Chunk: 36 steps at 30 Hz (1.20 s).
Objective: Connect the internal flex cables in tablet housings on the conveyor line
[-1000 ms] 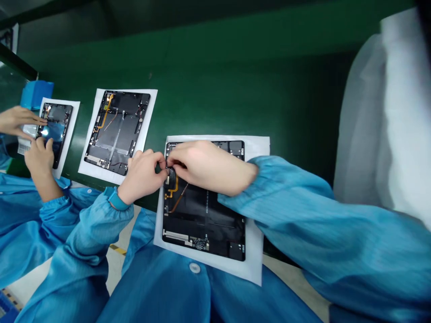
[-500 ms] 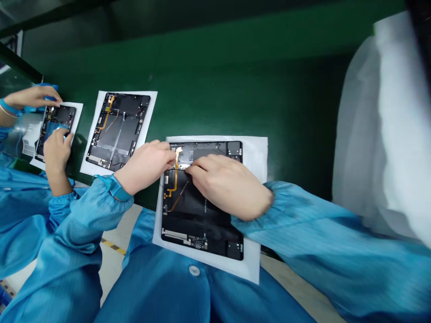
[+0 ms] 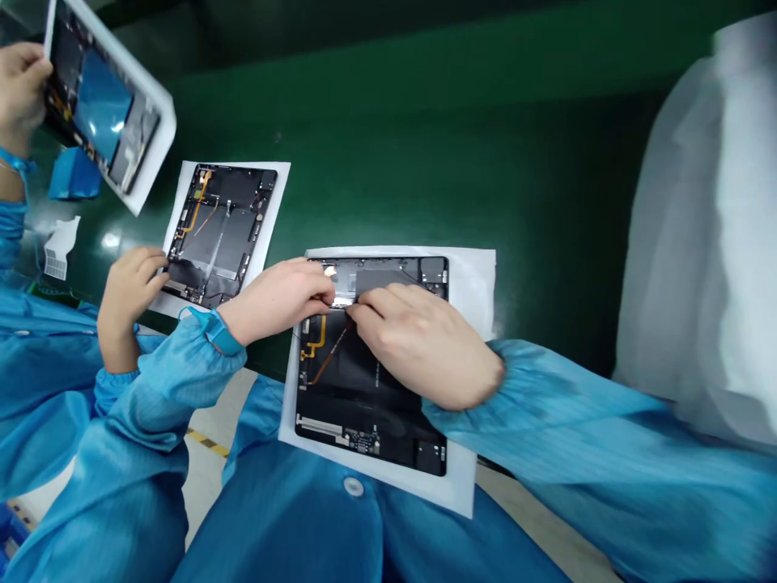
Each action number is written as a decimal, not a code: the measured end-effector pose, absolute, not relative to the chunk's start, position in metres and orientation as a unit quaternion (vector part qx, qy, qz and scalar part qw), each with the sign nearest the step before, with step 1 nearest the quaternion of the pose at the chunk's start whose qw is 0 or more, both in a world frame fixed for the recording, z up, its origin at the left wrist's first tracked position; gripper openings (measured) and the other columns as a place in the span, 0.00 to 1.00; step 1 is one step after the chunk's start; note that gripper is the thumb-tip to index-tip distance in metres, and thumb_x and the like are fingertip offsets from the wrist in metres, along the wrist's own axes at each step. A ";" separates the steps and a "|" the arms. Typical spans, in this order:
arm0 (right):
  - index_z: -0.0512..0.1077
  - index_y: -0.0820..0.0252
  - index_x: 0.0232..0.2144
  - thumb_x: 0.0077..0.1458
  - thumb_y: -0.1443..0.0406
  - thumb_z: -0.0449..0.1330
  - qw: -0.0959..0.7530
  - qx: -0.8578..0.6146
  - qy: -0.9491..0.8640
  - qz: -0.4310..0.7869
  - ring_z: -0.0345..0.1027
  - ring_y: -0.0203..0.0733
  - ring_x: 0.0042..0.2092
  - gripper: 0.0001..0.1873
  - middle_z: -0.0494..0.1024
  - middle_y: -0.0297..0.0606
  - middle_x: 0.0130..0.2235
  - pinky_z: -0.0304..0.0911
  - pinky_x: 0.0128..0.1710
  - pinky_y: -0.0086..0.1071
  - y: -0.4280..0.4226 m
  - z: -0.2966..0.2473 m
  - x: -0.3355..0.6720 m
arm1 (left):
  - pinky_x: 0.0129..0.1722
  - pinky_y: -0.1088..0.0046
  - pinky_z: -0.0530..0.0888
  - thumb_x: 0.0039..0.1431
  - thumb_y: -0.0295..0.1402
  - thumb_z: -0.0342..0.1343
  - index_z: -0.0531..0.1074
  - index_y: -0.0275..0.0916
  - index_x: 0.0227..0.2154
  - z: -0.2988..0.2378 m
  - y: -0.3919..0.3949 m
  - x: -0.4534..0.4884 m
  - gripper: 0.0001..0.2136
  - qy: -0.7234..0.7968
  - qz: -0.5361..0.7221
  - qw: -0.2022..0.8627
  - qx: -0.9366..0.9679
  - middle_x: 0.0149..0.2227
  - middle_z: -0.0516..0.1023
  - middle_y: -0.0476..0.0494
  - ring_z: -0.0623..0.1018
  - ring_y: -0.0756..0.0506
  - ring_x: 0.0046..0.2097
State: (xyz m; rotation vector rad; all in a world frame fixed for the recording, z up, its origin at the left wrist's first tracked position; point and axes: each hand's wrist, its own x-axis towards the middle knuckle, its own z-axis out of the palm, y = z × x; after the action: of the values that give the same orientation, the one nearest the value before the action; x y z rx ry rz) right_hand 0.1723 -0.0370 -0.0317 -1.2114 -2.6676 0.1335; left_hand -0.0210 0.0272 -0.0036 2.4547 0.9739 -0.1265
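Note:
An opened black tablet chassis (image 3: 370, 405) lies on a white sheet (image 3: 473, 275) at the near edge of the green belt. An orange flex cable (image 3: 316, 344) runs down its left side. My left hand (image 3: 276, 298) and my right hand (image 3: 425, 344) meet over the upper part of the chassis, fingertips pinched together on a small silvery part (image 3: 341, 300) near the top left. Both arms wear blue sleeves.
A second opened tablet (image 3: 222, 231) on a white sheet lies to the left, with a co-worker's hand (image 3: 127, 283) at its near corner. The co-worker's other hand lifts a third tablet (image 3: 100, 101) at top left. A white-clad person (image 3: 698, 235) stands at right.
My fingertips have drawn closer together on the small part at the chassis top. The co-worker has lifted the far-left tablet off the belt and moved a hand to the second tablet.

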 end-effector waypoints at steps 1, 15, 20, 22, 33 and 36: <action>0.77 0.64 0.28 0.61 0.75 0.50 0.102 -0.411 -0.905 0.046 0.60 0.46 0.33 0.17 0.74 0.46 0.30 0.51 0.35 0.38 -0.037 -0.031 0.172 | 0.45 0.69 0.70 0.62 0.27 0.57 0.76 0.37 0.33 -0.005 0.026 -0.019 0.04 0.353 -0.043 0.244 0.902 0.36 0.78 0.44 0.75 0.45 0.42; 0.76 0.62 0.26 0.60 0.75 0.52 0.101 -0.412 -0.905 0.028 0.62 0.46 0.32 0.16 0.73 0.45 0.29 0.53 0.35 0.38 -0.036 -0.029 0.173 | 0.41 0.67 0.67 0.67 0.29 0.51 0.76 0.37 0.31 -0.003 0.028 -0.001 0.10 0.349 -0.111 0.170 0.915 0.36 0.79 0.43 0.77 0.43 0.42; 0.77 0.62 0.28 0.60 0.75 0.52 0.098 -0.410 -0.905 0.045 0.63 0.46 0.33 0.15 0.74 0.44 0.30 0.56 0.36 0.38 -0.034 -0.029 0.176 | 0.41 0.67 0.66 0.67 0.29 0.49 0.75 0.37 0.35 0.005 0.022 0.000 0.09 0.367 -0.125 0.142 0.911 0.39 0.79 0.42 0.77 0.43 0.44; 0.77 0.63 0.30 0.60 0.75 0.52 0.104 -0.412 -0.903 0.058 0.64 0.46 0.34 0.14 0.75 0.44 0.32 0.57 0.36 0.37 -0.032 -0.030 0.178 | 0.42 0.67 0.67 0.67 0.29 0.49 0.74 0.37 0.38 0.009 0.020 -0.008 0.08 0.367 -0.120 0.151 0.910 0.42 0.79 0.43 0.76 0.43 0.44; 0.77 0.63 0.32 0.60 0.71 0.53 0.141 -0.422 -0.882 0.156 0.71 0.45 0.38 0.12 0.79 0.44 0.36 0.63 0.41 0.36 -0.029 -0.027 0.170 | 0.41 0.65 0.67 0.69 0.27 0.45 0.74 0.35 0.41 0.003 0.007 -0.041 0.11 0.307 -0.102 0.024 0.946 0.45 0.77 0.38 0.75 0.43 0.44; 0.76 0.62 0.33 0.60 0.68 0.56 0.111 -0.421 -0.875 0.213 0.72 0.45 0.39 0.09 0.79 0.41 0.35 0.63 0.41 0.35 -0.030 -0.025 0.156 | 0.42 0.65 0.68 0.70 0.28 0.44 0.75 0.35 0.40 0.001 0.009 -0.043 0.13 0.280 -0.098 0.024 0.955 0.44 0.78 0.38 0.75 0.43 0.44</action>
State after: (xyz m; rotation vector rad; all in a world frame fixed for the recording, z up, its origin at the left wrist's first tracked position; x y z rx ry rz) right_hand 0.1560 -0.0299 -0.0248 -1.2360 -2.5687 0.6242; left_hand -0.0434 0.0088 0.0012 2.9538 0.8673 -0.3026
